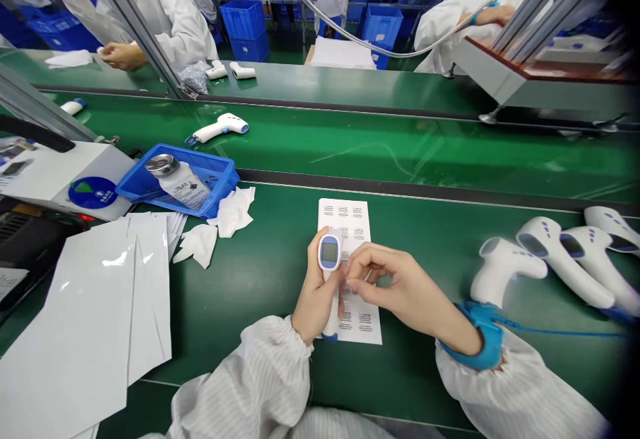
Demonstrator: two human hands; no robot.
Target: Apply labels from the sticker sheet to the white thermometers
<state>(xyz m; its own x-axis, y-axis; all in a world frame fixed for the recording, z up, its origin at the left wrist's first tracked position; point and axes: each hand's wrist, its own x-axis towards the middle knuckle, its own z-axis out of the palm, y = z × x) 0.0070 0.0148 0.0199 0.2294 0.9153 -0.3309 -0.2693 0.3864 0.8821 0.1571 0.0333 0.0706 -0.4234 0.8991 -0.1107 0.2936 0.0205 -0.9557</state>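
White handheld device [329,265] over a printed sheet [361,324], near the front of the green surface [260,279]. The long axis runs almost straight away from the person: the head, with its small grey screen [329,250] facing up, lies at the far end, and the handle comes back to a blue foot [330,337] at the near end. The fingers of the left hand [315,292] grasp the body, wrapped around it just below the screen. Those of the right hand [395,282] are drawn into a pinch close against the right flank; whether anything lies between them cannot be told. Good practice here would seem to be a firm left hold, the screen kept unobstructed, and a light, square approach of the right fingertips to the flank. A blue wrist strap [493,339] encircles the right wrist. Farther right lie white devices [510,269] of like form; to the left, crumpled wipes [235,212], a blue tray [223,193] bearing a bottle [186,185], and white sheets [90,305].
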